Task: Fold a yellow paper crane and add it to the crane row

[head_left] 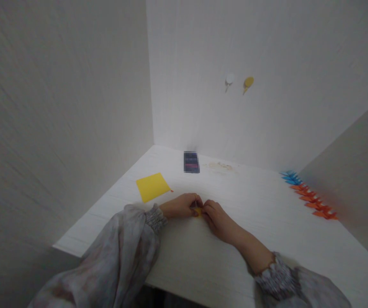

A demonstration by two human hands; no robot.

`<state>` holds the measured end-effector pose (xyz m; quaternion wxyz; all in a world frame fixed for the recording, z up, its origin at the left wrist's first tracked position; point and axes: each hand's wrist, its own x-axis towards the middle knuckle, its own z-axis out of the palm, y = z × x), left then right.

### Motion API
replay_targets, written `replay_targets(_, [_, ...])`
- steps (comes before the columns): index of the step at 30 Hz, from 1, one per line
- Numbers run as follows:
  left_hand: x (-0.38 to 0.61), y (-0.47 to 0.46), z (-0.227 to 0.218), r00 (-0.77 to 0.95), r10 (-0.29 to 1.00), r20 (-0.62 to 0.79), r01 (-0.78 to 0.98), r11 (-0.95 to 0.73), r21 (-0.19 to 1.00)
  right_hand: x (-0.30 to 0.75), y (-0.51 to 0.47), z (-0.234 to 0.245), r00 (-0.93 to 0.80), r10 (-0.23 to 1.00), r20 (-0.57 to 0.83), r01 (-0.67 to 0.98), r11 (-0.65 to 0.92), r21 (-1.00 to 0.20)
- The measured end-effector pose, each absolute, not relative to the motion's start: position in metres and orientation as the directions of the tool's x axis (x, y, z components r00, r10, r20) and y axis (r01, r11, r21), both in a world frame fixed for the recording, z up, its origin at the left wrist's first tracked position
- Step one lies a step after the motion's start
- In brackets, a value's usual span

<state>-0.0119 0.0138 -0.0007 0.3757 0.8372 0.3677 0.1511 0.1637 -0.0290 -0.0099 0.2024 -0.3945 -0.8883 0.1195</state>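
Observation:
Between my hands, just above or on the white table (184,261), is a small folded piece of yellow paper (198,211). My left hand (185,205) pinches it from the left, thumb and fingers closed. From the right, the fingertips of my right hand (215,216) grip its other side. Most of the folded paper is hidden behind the fingers. Beyond my left wrist lies a flat yellow sheet of paper (152,187), with a tiny reddish bit (171,191) at its right corner.
A dark, blurred-out rectangular object (191,162) lies near the back wall. Along the right side runs a row of folded paper pieces, blue (291,177) and orange (313,201). Two hooks, white (229,79) and yellow (248,82), hang on the back wall. Walls enclose the left and right.

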Motion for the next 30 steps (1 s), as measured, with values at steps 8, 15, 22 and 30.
replay_targets(8, [-0.0112,0.0134,0.0010,0.705,0.709,-0.004,0.456,-0.449,0.769,0.1629,-0.0274,-0.0154,-0.588,0.759,0.279,0.664,0.650,-0.369])
replay_targets(15, [-0.0115,0.0145,0.0029,0.716,0.698,-0.006,0.439,-0.445,0.781,0.1610,-0.0273,-0.0168,-0.563,0.785,0.257,0.692,0.618,-0.373])
replay_targets(22, [-0.0121,0.0119,0.0041,0.711,0.703,-0.010,0.397,-0.390,0.831,0.1596,-0.0256,-0.0169,-0.569,0.791,0.223,0.705,0.610,-0.362])
replay_targets(30, [-0.0119,0.0126,-0.0013,0.692,0.721,-0.010,0.411,-0.382,0.828,0.1593,-0.0271,-0.0100,-0.571,0.799,0.188,0.701,0.594,-0.395])
